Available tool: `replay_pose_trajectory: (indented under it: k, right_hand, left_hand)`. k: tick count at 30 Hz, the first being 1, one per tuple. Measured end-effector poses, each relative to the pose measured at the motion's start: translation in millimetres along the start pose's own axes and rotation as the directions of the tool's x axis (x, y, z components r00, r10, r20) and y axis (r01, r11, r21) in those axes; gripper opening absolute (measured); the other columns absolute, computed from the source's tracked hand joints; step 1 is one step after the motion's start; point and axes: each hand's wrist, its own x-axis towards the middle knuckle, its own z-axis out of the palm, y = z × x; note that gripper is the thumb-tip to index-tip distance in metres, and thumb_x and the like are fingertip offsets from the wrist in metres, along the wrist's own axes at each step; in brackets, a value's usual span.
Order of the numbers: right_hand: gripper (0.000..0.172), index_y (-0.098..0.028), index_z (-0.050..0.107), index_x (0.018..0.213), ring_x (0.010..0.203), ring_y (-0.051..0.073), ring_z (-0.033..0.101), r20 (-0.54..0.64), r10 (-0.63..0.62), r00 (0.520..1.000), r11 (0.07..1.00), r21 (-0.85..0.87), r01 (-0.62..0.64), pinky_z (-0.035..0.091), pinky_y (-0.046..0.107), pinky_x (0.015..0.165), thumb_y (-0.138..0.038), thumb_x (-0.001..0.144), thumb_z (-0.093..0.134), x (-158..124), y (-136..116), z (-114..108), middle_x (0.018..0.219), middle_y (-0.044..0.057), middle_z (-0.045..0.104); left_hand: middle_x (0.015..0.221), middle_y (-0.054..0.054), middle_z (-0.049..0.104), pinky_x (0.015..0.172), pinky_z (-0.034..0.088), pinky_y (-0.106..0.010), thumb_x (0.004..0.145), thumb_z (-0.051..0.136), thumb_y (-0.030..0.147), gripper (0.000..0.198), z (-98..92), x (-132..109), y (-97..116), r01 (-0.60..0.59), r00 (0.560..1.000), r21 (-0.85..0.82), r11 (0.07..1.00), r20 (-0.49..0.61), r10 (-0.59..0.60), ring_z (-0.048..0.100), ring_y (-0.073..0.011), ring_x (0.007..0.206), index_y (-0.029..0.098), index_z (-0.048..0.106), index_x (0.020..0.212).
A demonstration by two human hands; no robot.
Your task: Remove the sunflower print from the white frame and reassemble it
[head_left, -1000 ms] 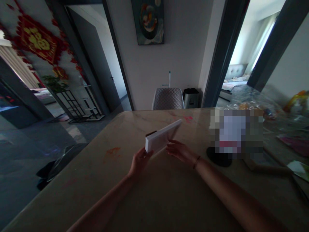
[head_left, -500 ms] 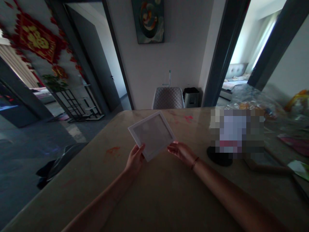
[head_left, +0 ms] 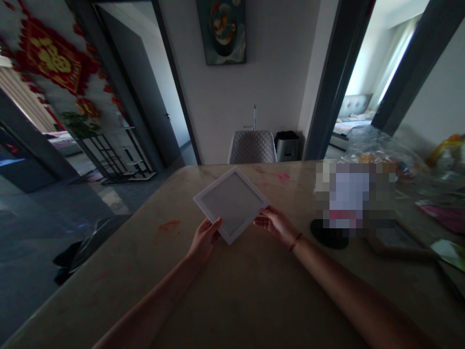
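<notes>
A white square picture frame (head_left: 232, 202) with a plain greyish panel is held tilted above the table (head_left: 225, 291), one corner toward me. My left hand (head_left: 205, 238) grips its lower left edge, thumb on the front face and fingers behind. On the lower right edge, near the right corner, my right hand (head_left: 275, 224) closes with its fingertips; a thin band circles that wrist. The far side of the frame, and the fingers behind it, are hidden.
At the right stand a pixelated item (head_left: 350, 196), a dark round base (head_left: 329, 235), a dark flat tray-like thing (head_left: 403, 240) and clear plastic wrapping (head_left: 378, 145). A quilted chair (head_left: 252, 147) faces me across the table. Orange and pink stains (head_left: 169, 226) mark the tabletop.
The frame has turned clockwise in my hands, so its near corner sits further right. My right hand has shifted slightly right and up along its edge.
</notes>
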Motion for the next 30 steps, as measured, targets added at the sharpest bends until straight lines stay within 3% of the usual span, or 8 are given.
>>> replay_pose_trajectory:
  k: [8, 12, 14, 16, 19, 22, 26, 30]
  right_hand:
    - [0.019, -0.019, 0.054, 0.070, 0.061, 0.012, 0.062, -0.040, 0.011, 0.999, 0.999, -0.039, -0.012, 0.048, 0.029, 0.068, -0.027, 0.062, 0.068, 4.8, 2.5, -2.1, 0.068, -0.002, 0.064]
    - [0.016, -0.020, 0.054, 0.073, 0.071, 0.014, 0.063, -0.158, 0.011, 0.987, 0.999, -0.037, -0.017, 0.048, 0.029, 0.071, -0.030, 0.065, 0.065, 7.8, 4.5, -11.6, 0.080, 0.002, 0.065]
    - [0.013, -0.022, 0.054, 0.075, 0.078, 0.016, 0.063, -0.255, -0.045, 0.966, 0.999, -0.032, 0.038, 0.048, 0.031, 0.073, -0.033, 0.070, 0.059, 9.0, 2.2, -19.7, 0.085, 0.004, 0.065]
    - [0.011, -0.024, 0.053, 0.076, 0.080, 0.016, 0.063, -0.340, -0.104, 0.935, 0.995, -0.034, 0.099, 0.048, 0.032, 0.075, -0.034, 0.072, 0.053, 10.4, -2.4, -28.0, 0.084, 0.003, 0.065]
    - [0.010, -0.024, 0.055, 0.076, 0.077, 0.014, 0.063, -0.464, -0.153, 0.872, 0.988, -0.062, 0.141, 0.048, 0.030, 0.074, -0.031, 0.071, 0.050, 13.7, -10.4, -36.7, 0.082, 0.001, 0.066]
    - [0.012, -0.023, 0.057, 0.077, 0.074, 0.014, 0.063, -0.519, -0.175, 0.837, 0.983, -0.137, 0.121, 0.048, 0.029, 0.072, -0.030, 0.069, 0.050, 17.8, -13.1, -38.1, 0.080, 0.000, 0.066]
    - [0.014, -0.022, 0.061, 0.080, 0.089, 0.016, 0.061, -0.349, -0.285, 0.892, 0.869, -0.486, 0.088, 0.045, 0.031, 0.083, -0.028, 0.068, 0.054, 18.6, -5.1, -30.3, 0.090, 0.004, 0.067]
    - [0.037, -0.021, 0.055, 0.109, 0.105, 0.019, 0.053, -0.082, -0.484, 0.871, 0.516, -0.831, 0.208, 0.039, 0.034, 0.092, -0.032, 0.073, 0.055, 6.6, -0.4, -17.8, 0.112, 0.007, 0.059]
  left_hand:
    - [0.091, -0.007, 0.068, 0.067, 0.053, -0.029, 0.061, 0.072, 0.032, 0.038, 3.3, -2.3, 1.7, -0.046, 0.999, 0.057, 0.997, -0.020, 0.047, 0.065, -0.0180, 0.074, 0.014, 0.062, 0.093]
    - [0.077, -0.004, 0.069, 0.062, 0.052, -0.027, 0.065, 0.068, 0.036, 0.032, 0.3, -4.6, -1.1, -0.198, 0.967, 0.340, 0.919, -0.086, 0.240, 0.064, -0.0177, 0.067, 0.014, 0.065, 0.087]
    - [0.072, -0.003, 0.068, 0.060, 0.051, -0.027, 0.068, 0.065, 0.036, 0.026, -2.7, -7.2, -1.2, -0.277, 0.906, 0.609, 0.743, -0.093, 0.414, 0.064, -0.0186, 0.065, 0.015, 0.066, 0.083]
    - [0.082, -0.003, 0.070, 0.066, 0.051, -0.029, 0.075, 0.058, 0.031, 0.021, -5.3, -11.0, 0.6, -0.344, 0.838, 0.821, 0.456, 0.050, 0.543, 0.065, -0.0207, 0.075, 0.019, 0.067, 0.090]
    - [0.110, -0.001, 0.064, 0.082, 0.048, -0.036, 0.079, 0.050, 0.019, 0.032, -6.3, -16.2, 3.3, -0.500, 0.775, 0.865, 0.029, 0.433, 0.461, 0.059, -0.0230, 0.100, 0.030, 0.062, 0.107]
    - [0.119, -0.002, 0.058, 0.086, 0.047, -0.040, 0.079, 0.051, 0.018, 0.038, -3.7, -16.4, 0.4, -0.558, 0.746, 0.809, -0.185, 0.587, 0.315, 0.055, -0.0248, 0.107, 0.032, 0.057, 0.113]
    - [0.122, -0.007, 0.055, 0.090, 0.044, -0.041, 0.081, 0.050, 0.033, 0.034, -0.4, -8.3, -8.2, -0.603, 0.759, 0.783, -0.152, 0.621, 0.194, 0.052, -0.0251, 0.112, 0.027, 0.057, 0.114]
    - [0.124, -0.007, 0.055, 0.096, 0.038, -0.041, 0.086, 0.039, 0.036, 0.037, -2.8, -0.5, -7.5, -0.654, 0.756, 0.740, 0.156, 0.631, 0.176, 0.049, -0.0223, 0.115, 0.023, 0.054, 0.118]
